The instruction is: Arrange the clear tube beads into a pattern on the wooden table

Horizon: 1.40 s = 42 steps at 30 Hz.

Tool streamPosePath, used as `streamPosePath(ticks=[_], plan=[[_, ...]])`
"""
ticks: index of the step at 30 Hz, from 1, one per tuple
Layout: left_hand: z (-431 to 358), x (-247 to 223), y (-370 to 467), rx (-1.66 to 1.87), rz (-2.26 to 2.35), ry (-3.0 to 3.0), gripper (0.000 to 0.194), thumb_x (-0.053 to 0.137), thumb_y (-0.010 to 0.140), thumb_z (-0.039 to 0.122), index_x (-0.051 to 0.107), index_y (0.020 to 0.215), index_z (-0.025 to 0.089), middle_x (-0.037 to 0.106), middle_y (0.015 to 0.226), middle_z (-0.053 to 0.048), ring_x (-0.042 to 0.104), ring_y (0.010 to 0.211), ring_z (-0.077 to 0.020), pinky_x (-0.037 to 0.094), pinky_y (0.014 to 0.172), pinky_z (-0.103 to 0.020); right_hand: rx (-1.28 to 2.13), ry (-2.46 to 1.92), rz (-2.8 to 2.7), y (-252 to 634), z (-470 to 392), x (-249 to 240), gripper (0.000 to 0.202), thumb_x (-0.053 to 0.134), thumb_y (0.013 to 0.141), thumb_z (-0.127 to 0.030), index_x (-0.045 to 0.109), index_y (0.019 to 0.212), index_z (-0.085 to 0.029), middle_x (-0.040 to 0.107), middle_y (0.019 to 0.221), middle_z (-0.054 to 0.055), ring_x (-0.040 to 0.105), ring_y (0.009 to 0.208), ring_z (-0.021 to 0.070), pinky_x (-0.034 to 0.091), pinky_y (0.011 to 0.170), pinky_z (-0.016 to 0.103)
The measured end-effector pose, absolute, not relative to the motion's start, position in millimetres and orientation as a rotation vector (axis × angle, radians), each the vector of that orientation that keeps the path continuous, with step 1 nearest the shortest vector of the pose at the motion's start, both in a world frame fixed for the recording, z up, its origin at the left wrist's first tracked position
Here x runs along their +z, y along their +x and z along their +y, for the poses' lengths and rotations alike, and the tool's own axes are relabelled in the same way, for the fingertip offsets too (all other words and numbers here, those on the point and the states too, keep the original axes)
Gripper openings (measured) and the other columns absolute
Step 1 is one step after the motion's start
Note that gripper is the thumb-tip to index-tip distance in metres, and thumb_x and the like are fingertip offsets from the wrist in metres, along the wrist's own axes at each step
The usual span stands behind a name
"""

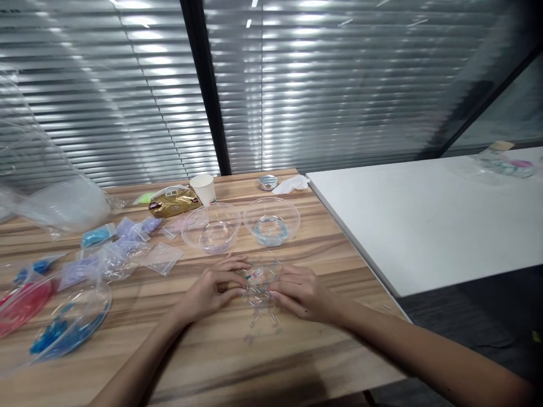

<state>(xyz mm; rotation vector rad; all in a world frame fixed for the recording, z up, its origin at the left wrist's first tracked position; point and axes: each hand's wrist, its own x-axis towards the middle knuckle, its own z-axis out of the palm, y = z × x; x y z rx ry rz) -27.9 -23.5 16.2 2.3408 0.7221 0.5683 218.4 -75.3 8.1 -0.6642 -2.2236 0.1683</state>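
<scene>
Small tube-like beads (258, 285) in mixed colours lie scattered on the wooden table (237, 362). My left hand (216, 285) rests at the left edge of this pile, its fingers curved and its thumb apart from them, with nothing visible between. From the right side my right hand (301, 291) reaches the beads, thumb and fingers pressed together; anything between its fingertips is too small to make out. Behind the pile stand two clear round bowls, the left one (216, 240) with a purplish bottom and the right one (271, 229) with bluish contents.
Bags of purple beads (80, 270), a blue bag (97, 236), a bowl of blue pieces (70, 330) and red material (25, 305) occupy the left. Farther back are a gold packet (175, 202), paper cup (204, 189), round tin (267, 182) and tissue (292, 184). A white table (424, 220) adjoins right.
</scene>
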Motion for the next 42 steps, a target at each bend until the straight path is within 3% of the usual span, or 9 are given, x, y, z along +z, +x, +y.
streamPosePath(ticks=[5,25,42], plan=[[-23.0,13.3,-27.8,0.615,0.725,2.348,0.015,0.061,0.088,0.028,0.073,0.091,0.020,0.063,0.119,-0.011,0.052,0.119,-0.0248,0.040,0.102,-0.043,0.079,-0.658,-2.234,217.1,-74.2,6.4,0.025,0.043,0.095,-0.020,0.063,0.082,-0.014,0.063,0.069,0.006,0.052,0.066,0.0169,0.043,0.061,0.028],[-20.3,10.7,-26.0,0.691,0.671,2.416,0.021,0.055,0.092,0.031,0.072,0.086,0.020,0.066,0.109,-0.009,0.056,0.112,-0.0219,0.044,0.096,-0.039,-0.051,-0.700,-2.267,212.1,-62.1,-3.9,0.031,0.041,0.095,-0.022,0.062,0.073,-0.016,0.061,0.062,0.004,0.052,0.060,0.0162,0.042,0.057,0.027],[-23.3,6.5,-22.9,0.683,0.684,2.582,0.020,0.043,0.093,0.013,0.062,0.086,0.017,0.063,0.109,-0.010,0.056,0.107,-0.0197,0.046,0.091,-0.034,-0.012,-0.727,-2.254,211.3,-58.6,-0.7,0.040,0.035,0.098,-0.027,0.059,0.068,-0.016,0.057,0.059,0.002,0.051,0.054,0.0130,0.038,0.054,0.024]])
